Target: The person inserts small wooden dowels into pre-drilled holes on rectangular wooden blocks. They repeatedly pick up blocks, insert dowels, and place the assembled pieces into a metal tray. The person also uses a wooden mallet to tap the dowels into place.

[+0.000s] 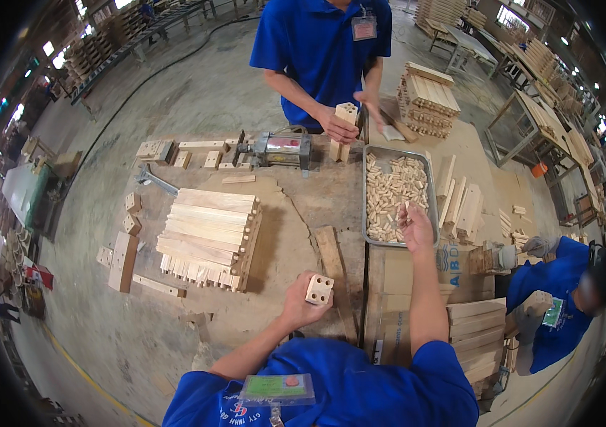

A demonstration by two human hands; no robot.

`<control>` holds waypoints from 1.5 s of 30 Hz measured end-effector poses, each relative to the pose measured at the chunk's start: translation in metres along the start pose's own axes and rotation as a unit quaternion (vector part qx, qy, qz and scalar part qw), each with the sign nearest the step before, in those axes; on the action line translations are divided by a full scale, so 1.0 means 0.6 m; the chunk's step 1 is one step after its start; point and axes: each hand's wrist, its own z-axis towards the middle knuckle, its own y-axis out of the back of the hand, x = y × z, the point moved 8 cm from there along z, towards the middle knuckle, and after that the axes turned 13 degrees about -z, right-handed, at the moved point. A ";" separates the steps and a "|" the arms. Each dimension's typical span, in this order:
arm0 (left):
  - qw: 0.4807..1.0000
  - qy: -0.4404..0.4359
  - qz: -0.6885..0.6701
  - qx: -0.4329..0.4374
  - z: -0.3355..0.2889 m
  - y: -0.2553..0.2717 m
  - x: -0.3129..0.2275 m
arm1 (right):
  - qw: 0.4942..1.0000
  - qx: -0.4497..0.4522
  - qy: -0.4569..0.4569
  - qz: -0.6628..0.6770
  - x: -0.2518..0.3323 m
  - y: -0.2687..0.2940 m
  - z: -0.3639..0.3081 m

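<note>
My left hand (299, 302) is closed around a small bundle of wooden bars (320, 290), held on end near the table's front edge. The end faces point up and show several round holes. My right hand (415, 226) reaches over the grey metal tray (368, 240), its fingers pinched on what looks like a wooden dowel at the tray's near right side. Loose short wooden dowels (394, 186) cover the tray's bottom. Left of my left hand lies a stack of wooden bars (207, 226), with dowels sticking out of their ends.
Across the table a co-worker (321, 57) holds upright bars (346, 132) beside a metal pneumatic cylinder (281, 151). Another person (556, 306) works at the right. More bars (463, 206) lie right of the tray, and a tall stack (427, 99) stands behind. A wood strip (330, 249) lies near my left hand.
</note>
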 end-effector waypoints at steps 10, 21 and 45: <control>1.000 -0.023 -0.006 0.003 -0.002 0.000 0.003 | 0.997 0.026 -0.056 0.036 0.005 -0.008 0.001; 1.000 -0.017 -0.019 0.008 -0.003 0.002 0.006 | 0.999 -0.004 -0.046 -0.001 -0.003 0.000 0.012; 1.000 -0.020 0.010 -0.003 -0.005 0.005 -0.001 | 0.982 0.118 0.013 -0.146 0.061 -0.100 -0.115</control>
